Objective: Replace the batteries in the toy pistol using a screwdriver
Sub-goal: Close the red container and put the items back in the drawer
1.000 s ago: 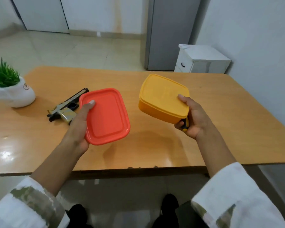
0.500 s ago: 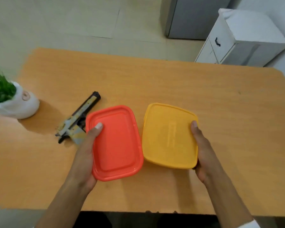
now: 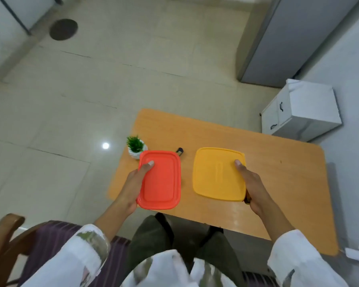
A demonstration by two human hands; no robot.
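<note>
Holding: red box (image 3: 160,181), my left hand (image 3: 133,183) curled round its edge, thumb on lid; yellow box (image 3: 218,175) plus screwdriver (image 3: 247,198), both gripped in my right hand (image 3: 255,189). Toy pistol (image 3: 180,151): on table (image 3: 278,172), only its tip showing behind red box.

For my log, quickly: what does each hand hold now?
Left hand: grips the red container.
Right hand: grips the yellow container and a dark handle.

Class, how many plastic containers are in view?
2: the red container in the left hand, the yellow container in the right hand. No others visible.
</note>
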